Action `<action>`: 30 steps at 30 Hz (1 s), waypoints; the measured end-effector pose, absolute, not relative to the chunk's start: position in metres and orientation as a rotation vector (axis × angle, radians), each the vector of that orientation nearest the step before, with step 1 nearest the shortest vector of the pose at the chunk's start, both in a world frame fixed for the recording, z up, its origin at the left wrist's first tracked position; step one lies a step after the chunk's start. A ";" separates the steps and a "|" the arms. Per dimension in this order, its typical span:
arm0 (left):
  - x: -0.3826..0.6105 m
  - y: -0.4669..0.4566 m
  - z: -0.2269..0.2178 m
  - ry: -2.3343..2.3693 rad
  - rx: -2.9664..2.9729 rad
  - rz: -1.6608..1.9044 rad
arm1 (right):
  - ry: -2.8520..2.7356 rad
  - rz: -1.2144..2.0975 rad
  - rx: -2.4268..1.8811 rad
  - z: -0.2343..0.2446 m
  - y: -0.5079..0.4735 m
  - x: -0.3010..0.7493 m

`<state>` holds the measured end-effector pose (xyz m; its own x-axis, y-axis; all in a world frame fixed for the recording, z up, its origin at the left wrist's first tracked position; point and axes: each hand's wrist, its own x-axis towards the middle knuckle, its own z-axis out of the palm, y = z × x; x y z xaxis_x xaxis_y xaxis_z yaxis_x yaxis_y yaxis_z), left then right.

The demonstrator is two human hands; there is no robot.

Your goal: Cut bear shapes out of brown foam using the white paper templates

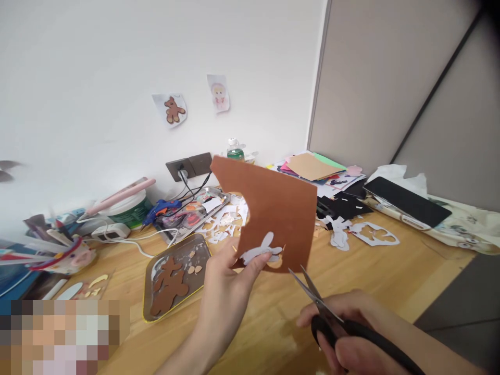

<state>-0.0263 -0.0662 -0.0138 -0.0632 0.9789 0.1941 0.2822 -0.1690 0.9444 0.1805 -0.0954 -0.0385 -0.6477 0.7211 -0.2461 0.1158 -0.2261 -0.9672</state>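
Observation:
My left hand (232, 281) is closed on the lower left edge of a brown craft sheet (279, 208), held up above the table. Under its thumb, a small white paper cutout (267, 240) with rounded lobes lies against the sheet. A curved piece is cut out of the sheet's left side. In my right hand (353, 325) are black-handled scissors (318, 299), fingers wrapped round the handles. Their blades are slightly apart, with the tips near the sheet's bottom edge.
A yellow-rimmed tray (146, 297) with brown cutouts (174, 291) stands left. Behind are a blue glue gun (166, 208), paper scraps (222, 224) and coloured sheets (312, 166). A black phone (408, 200) lies right, a pen holder (64, 258) far left. The lower left corner is pixelated.

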 end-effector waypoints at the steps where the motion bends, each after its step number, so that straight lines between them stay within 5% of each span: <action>1: -0.027 -0.067 -0.015 1.438 1.591 1.275 | -1.599 1.953 -1.051 -0.038 -0.098 0.180; 10: -0.020 -0.067 -0.002 1.193 1.276 1.100 | -1.701 1.764 -1.085 -0.006 -0.091 0.173; 30: -0.022 -0.071 -0.003 0.978 1.046 0.982 | -1.798 1.415 -1.205 -0.017 -0.078 0.175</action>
